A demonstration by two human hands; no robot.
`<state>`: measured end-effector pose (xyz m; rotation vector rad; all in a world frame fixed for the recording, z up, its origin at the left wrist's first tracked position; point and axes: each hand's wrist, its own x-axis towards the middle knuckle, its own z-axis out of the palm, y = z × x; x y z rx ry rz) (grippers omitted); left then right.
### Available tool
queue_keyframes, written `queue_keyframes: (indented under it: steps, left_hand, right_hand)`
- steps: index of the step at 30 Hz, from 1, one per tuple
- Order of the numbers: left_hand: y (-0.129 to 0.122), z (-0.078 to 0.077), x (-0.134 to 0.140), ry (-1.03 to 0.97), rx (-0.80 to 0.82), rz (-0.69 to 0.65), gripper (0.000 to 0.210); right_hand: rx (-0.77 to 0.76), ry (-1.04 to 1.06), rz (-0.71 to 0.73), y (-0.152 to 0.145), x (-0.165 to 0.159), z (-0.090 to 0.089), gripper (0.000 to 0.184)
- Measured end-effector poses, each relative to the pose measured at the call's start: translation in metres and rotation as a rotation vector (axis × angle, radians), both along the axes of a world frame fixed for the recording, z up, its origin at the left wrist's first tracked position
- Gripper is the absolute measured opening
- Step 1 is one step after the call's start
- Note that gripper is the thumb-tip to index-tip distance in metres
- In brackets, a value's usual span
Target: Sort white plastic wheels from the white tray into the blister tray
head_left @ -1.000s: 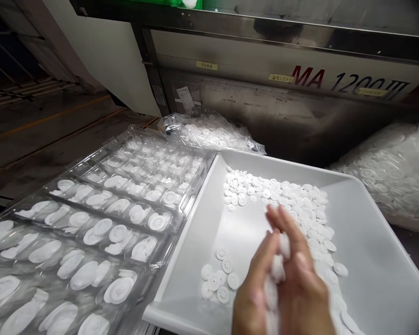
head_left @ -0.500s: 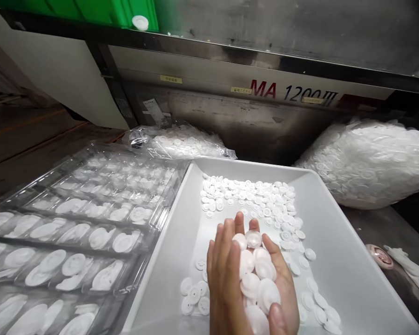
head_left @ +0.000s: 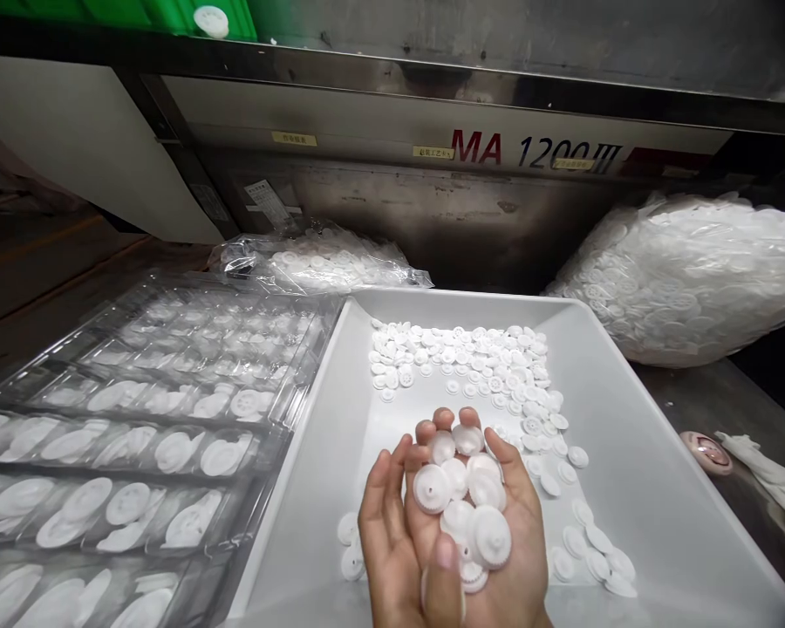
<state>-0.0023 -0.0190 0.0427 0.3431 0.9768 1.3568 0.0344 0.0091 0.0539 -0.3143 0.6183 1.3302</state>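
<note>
Several white plastic gears (head_left: pixel 488 536) are heaped in my cupped right hand (head_left: pixel 520 532), which is palm up with its fingers curled around the heap. My left hand (head_left: pixel 389 549) presses along the left side of the right one, its fingers tilted outward. The left thumb lies over the lower part of the heap, and a pale rim shows on both sides of it. Both hands are above a light grey tray (head_left: pixel 667 488). More loose white gears (head_left: pixel 458 349) lie on the tray's floor, mostly along its far and right sides. Some at the lower left are partly hidden by my left hand.
Stacked clear blister trays (head_left: pixel 137 471) with white parts stand left of the grey tray. A clear bag of white parts (head_left: pixel 327 262) lies behind, a bulging one (head_left: pixel 693 279) at right. A machine edge (head_left: pixel 399 78) and green crate (head_left: pixel 124 17) are above.
My left hand has tilted outward from the heap, uncovering more gears. Both hands have shifted slightly left, and the gears have settled lower in the palm. The view has moved a little.
</note>
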Motion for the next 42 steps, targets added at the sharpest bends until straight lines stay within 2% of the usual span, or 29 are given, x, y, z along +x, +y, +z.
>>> queue_keyframes:
  steps: [3, 6, 8, 14, 17, 26, 33, 37, 42]
  left_hand:
    - [0.007, 0.002, -0.006, -0.124, -0.222, -0.073, 0.032]
    - [0.011, 0.003, -0.013, -0.269, -0.383, -0.135, 0.036]
    - [0.01, 0.004, -0.016, -0.322, -0.42, -0.155, 0.037]
    - [0.007, 0.001, -0.014, -0.255, -0.372, -0.224, 0.025]
    - [0.008, 0.002, -0.012, -0.284, -0.361, -0.229, 0.027]
    - [0.011, 0.002, -0.01, -0.376, -0.435, -0.132, 0.023]
    - [0.014, 0.008, -0.009, -0.419, -0.467, -0.051, 0.021]
    - [0.013, 0.013, -0.011, -0.419, -0.493, -0.039, 0.031]
    - [0.016, 0.015, -0.015, -0.427, -0.458, -0.042, 0.029]
  right_hand:
    - [0.026, -0.07, -0.031, 0.0, 0.0, -0.001, 0.024]
    - [0.06, -0.158, -0.049, 0.0, 0.001, -0.001, 0.024]
    - [0.093, -0.233, -0.066, -0.001, 0.001, 0.0, 0.023]
    - [0.104, -0.458, -0.107, -0.002, -0.002, 0.004, 0.026]
    - [0.102, -0.52, -0.122, -0.003, -0.004, 0.005, 0.026]
    - [0.105, -0.667, -0.13, -0.01, -0.003, 0.006, 0.029]
    - [0.035, -0.844, -0.212, -0.011, -0.002, 0.0, 0.025]
    - [0.003, -0.83, -0.234, -0.012, 0.001, 0.003, 0.025]
    - [-0.044, -0.657, -0.191, -0.012, 0.009, 0.005, 0.024]
